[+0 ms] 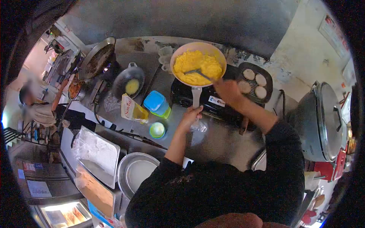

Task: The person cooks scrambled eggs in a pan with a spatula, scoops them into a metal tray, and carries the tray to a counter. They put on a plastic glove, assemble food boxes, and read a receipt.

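Observation:
My left hand [193,116] is closed around the light handle [196,97] of a frying pan [177,57] over the black stove. Yellow scrambled egg [197,60] fills much of the pan. My right hand [227,91] grips a dark utensil [200,73], whose head rests in the egg. Right of the pan, a black griddle [268,78] holds several round pale patties [261,79]. Nearest my left hand on the counter are a green cup [157,130], an oil pouch [133,108] and a blue-lidded container [156,102].
A small wok [129,76] and a large dark pan [97,57] stand left. Trays [102,144] and a steel bowl [138,173] lie lower left. A big lidded pot [317,121] stands right. Another person [43,113] reaches toward a pan at far left.

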`<state>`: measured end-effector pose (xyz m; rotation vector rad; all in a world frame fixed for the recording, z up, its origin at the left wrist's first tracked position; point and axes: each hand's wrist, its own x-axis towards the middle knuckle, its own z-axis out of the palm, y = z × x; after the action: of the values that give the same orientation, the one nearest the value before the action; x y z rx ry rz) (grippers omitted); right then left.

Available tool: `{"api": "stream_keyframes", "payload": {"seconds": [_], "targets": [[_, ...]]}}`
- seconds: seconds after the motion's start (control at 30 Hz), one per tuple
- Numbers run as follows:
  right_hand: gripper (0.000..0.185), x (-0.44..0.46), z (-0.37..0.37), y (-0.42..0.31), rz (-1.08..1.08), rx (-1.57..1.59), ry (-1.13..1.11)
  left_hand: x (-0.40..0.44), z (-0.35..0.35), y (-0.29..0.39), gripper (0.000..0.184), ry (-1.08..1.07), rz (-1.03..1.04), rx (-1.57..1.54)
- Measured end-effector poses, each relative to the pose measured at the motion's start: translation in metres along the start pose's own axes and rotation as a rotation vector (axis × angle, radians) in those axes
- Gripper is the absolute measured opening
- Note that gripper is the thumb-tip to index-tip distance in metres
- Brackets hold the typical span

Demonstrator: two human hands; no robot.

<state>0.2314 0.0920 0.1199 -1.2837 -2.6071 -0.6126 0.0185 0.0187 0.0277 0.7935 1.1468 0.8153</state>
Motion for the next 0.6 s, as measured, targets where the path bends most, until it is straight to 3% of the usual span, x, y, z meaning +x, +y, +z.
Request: {"api": "stream_keyframes", "payload": {"seconds": [0.13,0.27,0.4,0.47,0.6], "targets": [[0.028,0.034,-0.073,0.048,0.245,-0.002,-0.159,0.015,-0.003,-0.017,0.022,-0.02,0.092,-0.159],[0.028,0.079,-0.056,0.096,0.47,0.066,-0.273,0.017,-0.004,-0.015,0.023,-0.013,0.069,-0.162],[0.039,0.119,0.035,0.139,0.4,0.015,-0.359,0.008,-0.002,-0.004,0.021,-0.026,0.012,-0.108],[0.038,0.145,0.083,0.156,0.168,0.148,-0.221,0.005,-0.001,0.003,0.021,-0.011,0.006,-0.091],[0.035,0.16,0.048,0.128,0.046,0.335,-0.313,-0.007,0.004,0.011,0.021,-0.01,0.012,0.018]]}}
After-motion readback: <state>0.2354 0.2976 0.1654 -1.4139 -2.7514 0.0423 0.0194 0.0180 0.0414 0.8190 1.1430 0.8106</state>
